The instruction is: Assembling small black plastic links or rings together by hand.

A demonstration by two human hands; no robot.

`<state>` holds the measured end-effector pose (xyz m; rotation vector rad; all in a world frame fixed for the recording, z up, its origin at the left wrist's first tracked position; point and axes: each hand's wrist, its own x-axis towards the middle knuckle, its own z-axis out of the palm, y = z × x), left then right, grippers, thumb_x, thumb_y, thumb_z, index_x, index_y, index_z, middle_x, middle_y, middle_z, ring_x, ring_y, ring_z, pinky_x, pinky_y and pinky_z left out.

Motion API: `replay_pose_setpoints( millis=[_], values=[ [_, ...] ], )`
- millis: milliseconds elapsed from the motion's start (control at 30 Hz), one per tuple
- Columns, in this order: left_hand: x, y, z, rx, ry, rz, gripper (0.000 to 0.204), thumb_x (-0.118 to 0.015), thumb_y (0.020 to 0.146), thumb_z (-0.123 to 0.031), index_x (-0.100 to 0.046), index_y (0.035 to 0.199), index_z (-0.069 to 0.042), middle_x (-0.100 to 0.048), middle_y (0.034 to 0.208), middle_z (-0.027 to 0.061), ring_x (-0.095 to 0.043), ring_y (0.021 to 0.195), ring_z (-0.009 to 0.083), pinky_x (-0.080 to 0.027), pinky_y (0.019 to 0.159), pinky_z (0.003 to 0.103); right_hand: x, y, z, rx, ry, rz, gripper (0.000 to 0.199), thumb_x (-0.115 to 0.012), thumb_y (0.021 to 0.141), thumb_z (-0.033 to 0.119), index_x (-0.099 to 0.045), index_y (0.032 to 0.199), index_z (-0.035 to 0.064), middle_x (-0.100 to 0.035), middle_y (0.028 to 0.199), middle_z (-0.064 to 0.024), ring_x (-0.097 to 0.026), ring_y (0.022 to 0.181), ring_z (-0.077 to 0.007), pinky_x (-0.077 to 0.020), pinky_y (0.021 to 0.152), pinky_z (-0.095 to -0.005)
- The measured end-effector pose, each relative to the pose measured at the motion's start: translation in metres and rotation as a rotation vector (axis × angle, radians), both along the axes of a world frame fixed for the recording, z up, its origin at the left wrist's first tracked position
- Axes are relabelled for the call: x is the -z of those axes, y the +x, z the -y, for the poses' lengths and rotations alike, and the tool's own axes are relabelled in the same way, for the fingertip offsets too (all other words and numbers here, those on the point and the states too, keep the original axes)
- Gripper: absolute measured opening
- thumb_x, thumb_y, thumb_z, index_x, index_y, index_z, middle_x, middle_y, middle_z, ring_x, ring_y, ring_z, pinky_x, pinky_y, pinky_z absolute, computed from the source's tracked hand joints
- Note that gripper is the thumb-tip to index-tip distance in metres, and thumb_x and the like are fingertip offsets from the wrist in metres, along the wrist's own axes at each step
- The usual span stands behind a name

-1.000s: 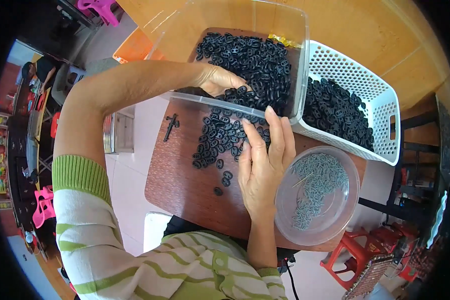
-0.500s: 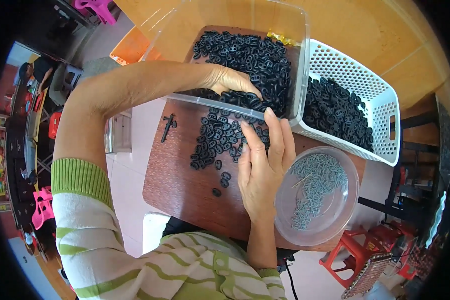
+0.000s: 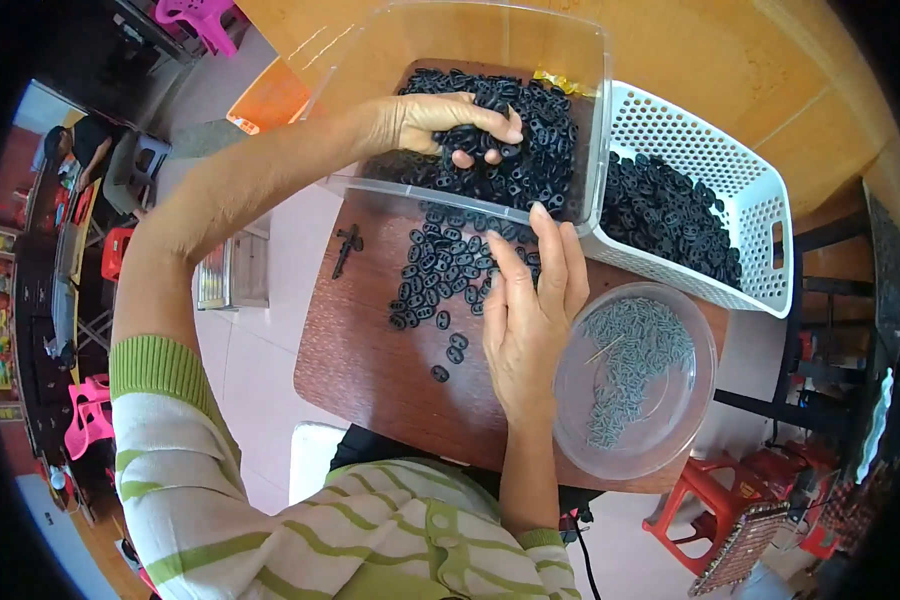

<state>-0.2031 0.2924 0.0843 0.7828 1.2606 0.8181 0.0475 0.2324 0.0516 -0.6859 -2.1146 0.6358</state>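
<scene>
My left hand (image 3: pixel 460 128) is inside a clear plastic bin (image 3: pixel 450 195), palm up, fingers curled around a handful of black two-hole oval pieces (image 3: pixel 468 142). Many more of these pieces (image 3: pixel 545 130) lie beneath it in the bin. At the bin's near rim is my right hand (image 3: pixel 532 320), fingers apart, its fingertips at or close to the rim; nothing shows in its grasp. To its left, a loose pile of the same pieces (image 3: pixel 435 265) spreads over the brown tabletop (image 3: pixel 360 350), with a few strays nearer me.
Right of my right hand stands a round clear tub (image 3: pixel 705 400) of small grey metal pins (image 3: pixel 635 360). A white perforated basket (image 3: pixel 690 115) with more black pieces sits beyond it. A black cross-shaped item (image 3: pixel 346 250) lies on the left. A red stool (image 3: pixel 690 515) stands at lower right.
My left hand has come up out of the pieces, turned palm up and closed on a handful. My right hand has stayed by the rim. The view has shifted slightly.
</scene>
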Motion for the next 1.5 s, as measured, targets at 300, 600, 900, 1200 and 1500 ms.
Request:
replay_pose_setpoints(
  millis=[300,600,900,1200,1500],
  values=[
    [-0.042,0.019,0.032,-0.114,0.058,0.159,0.016,-0.067,0.084,-0.014,-0.055,0.094,-0.009,-0.05,0.079,-0.0011,-0.053,0.065,0.0097,-0.034,0.032,0.015,-0.008,0.002,0.013,0.013,-0.01,-0.076,0.04,-0.059,0.077,-0.007,-0.063,0.115,0.0078,-0.042,0.139,-0.0132,-0.037,0.128,-0.0314,-0.0336,0.104,-0.0392],
    [-0.07,0.063,0.079,0.002,0.047,0.266,0.015,-0.067,0.085,-0.015,-0.055,0.091,-0.008,-0.051,0.079,0.0027,-0.054,0.063,0.0102,-0.037,0.031,0.016,0.008,0.02,0.083,-0.393,-1.156,-0.487,0.036,-0.052,0.091,0.0,-0.051,0.127,-0.0004,-0.042,0.138,-0.0122,-0.047,0.122,-0.0183,-0.0443,0.095,-0.0309],
    [-0.008,0.107,0.146,0.037,0.041,0.231,0.014,-0.072,0.08,-0.014,-0.062,0.088,-0.009,-0.06,0.077,-0.0009,-0.058,0.066,0.0068,-0.046,0.054,0.02,0.053,0.017,0.103,-0.856,-1.898,-1.269,0.041,-0.039,0.1,0.04,-0.048,0.116,0.0038,-0.052,0.122,-0.0138,-0.044,0.123,-0.0262,-0.0309,0.11,-0.0451],
    [0.08,0.126,0.192,-0.324,0.318,0.16,0.013,-0.071,0.081,-0.01,-0.061,0.088,-0.008,-0.059,0.077,-0.0012,-0.058,0.068,0.007,-0.046,0.057,0.021,0.075,0.007,0.119,-0.114,-1.916,-1.048,0.04,-0.043,0.099,0.042,-0.049,0.113,0.0049,-0.053,0.11,-0.0064,-0.05,0.109,-0.0191,-0.0361,0.102,-0.0376],
    [0.096,0.162,0.214,-0.728,0.679,-0.31,0.011,-0.07,0.081,-0.006,-0.06,0.086,-0.004,-0.06,0.084,-0.0015,-0.053,0.081,0.0048,-0.044,0.073,0.022,-0.079,-0.019,0.142,0.321,-1.616,-0.122,0.056,-0.032,0.102,0.041,-0.031,0.141,0.0005,-0.033,0.145,-0.0134,-0.032,0.133,-0.02,-0.026,0.109,-0.0329]
  ],
)
